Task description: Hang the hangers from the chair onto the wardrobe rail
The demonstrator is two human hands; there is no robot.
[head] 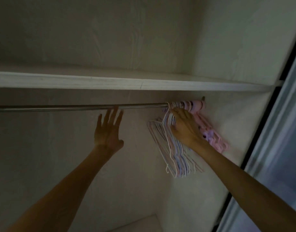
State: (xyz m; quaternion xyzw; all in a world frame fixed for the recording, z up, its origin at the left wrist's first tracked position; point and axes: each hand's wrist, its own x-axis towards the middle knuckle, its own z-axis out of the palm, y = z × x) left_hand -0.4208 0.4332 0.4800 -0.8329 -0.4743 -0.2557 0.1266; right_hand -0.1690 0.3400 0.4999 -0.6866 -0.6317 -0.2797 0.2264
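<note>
Hangers [174, 154] hang bunched at the rail's [77, 108] right end, under my right hand [185, 129], whose straight fingers press them. My left hand [107, 131] hovers released, nearer the bare rail.

Dim, murky wardrobe interior, cool light from the right edge, soft blur throughout, wide-angle bending of edges

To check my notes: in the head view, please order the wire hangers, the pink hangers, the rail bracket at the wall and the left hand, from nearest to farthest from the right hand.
1. wire hangers: under the fingers of the right hand.
2. pink hangers: just behind it, toward the wall; close to call with 1.
3. rail bracket: above, at the rail's right end.
4. left hand: far left, below the rail.
</note>
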